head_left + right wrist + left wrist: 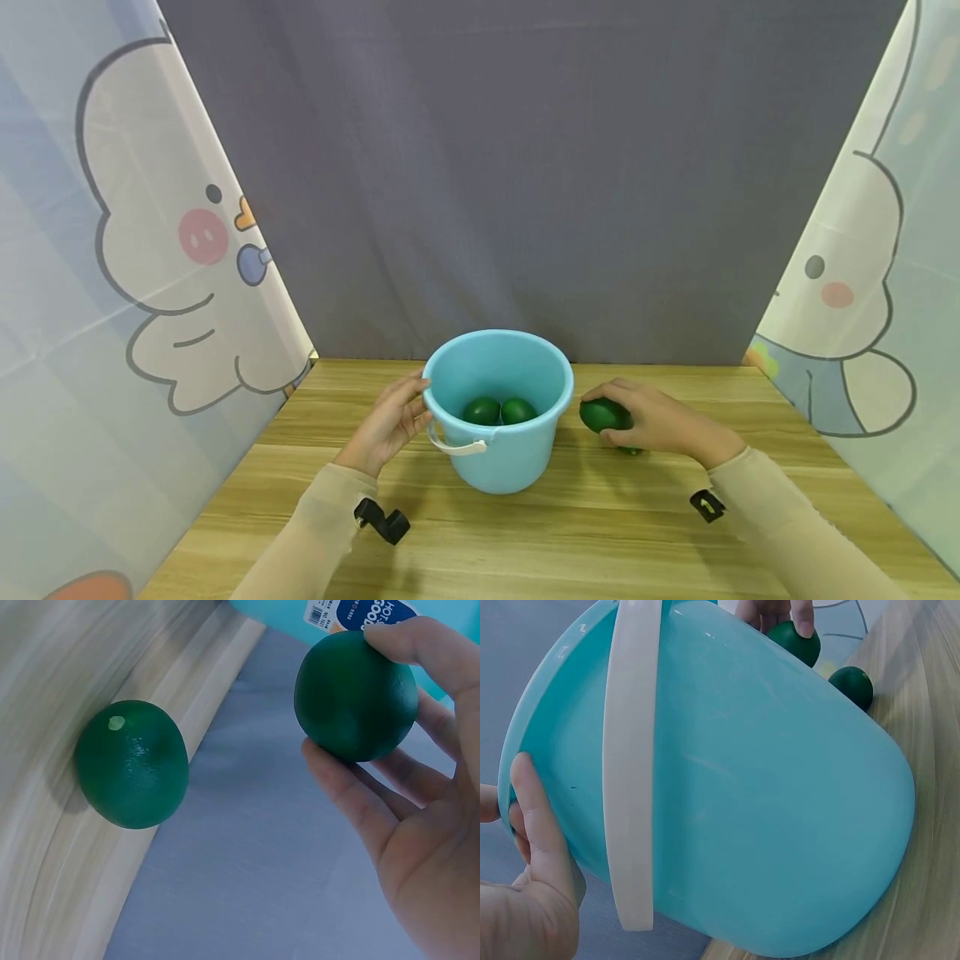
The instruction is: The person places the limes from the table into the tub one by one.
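- Overall, I judge the step in hand as moving green fruit into the bucket (510, 458). The next move calls for raising the held fruit (600, 414), which looks lower than the rim, then bringing it left over the opening and letting go inside.
- The wooden table (525, 542) carries the bucket, upright, its white handle (630, 772) folded down on the near left side.
- I read the left hand (390, 425) as lightly gripping the bucket at the left of its rim, fingers against the outer wall.
- The right hand (660, 421) is just right of the bucket, curled around 1 fruit.
- That held fruit sits between thumb and fingertips, off the table and apart from the bucket wall.
- 1 loose fruit (133, 765) rests on the table, near the right hand but not touching it.
- I count 2 inner fruits (482, 411) side by side, low in the bucket.
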The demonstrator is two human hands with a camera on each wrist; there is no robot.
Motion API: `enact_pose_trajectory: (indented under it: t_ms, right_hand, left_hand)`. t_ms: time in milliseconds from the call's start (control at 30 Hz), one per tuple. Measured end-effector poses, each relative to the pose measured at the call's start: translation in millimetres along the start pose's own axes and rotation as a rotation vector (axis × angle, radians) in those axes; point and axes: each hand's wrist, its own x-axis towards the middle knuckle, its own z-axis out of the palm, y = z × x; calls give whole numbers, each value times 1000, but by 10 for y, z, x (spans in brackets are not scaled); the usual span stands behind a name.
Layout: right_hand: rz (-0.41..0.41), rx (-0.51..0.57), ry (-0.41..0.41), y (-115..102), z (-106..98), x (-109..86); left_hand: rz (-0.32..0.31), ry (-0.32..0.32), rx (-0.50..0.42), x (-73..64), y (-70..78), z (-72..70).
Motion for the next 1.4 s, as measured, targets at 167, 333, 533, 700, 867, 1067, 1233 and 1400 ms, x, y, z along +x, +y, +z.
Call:
enact_pose_trajectory:
  t_ms: [167, 333, 533, 700, 867, 1067, 1233, 1400]
  right_hand:
    - [-8, -6, 3, -18, -43, 12]
    - [-23, -17, 20, -37, -82, 19]
    - [-63, -24, 58, -67, -116, 22]
    - [-77, -25, 71, -69, -128, 30]
    - [-92, -45, 91, -97, -164, 35]
    - [-93, -66, 103, -123, -223, 51]
    - [-109, -65, 106, -123, -240, 62]
    - [-117, -67, 114, -143, -264, 72]
  left_hand:
    - [0, -4, -1, 5, 1, 3]
    - [3, -10, 5, 12, 2, 3]
    - [3, -9, 6, 8, 7, 6]
    - [1, -7, 3, 10, -1, 1]
    - [-2, -4, 0, 9, 0, 5]
    - [1, -7, -5, 3, -1, -1]
    - [5, -14, -1, 4, 0, -7]
    - [5, -20, 9, 14, -1, -11]
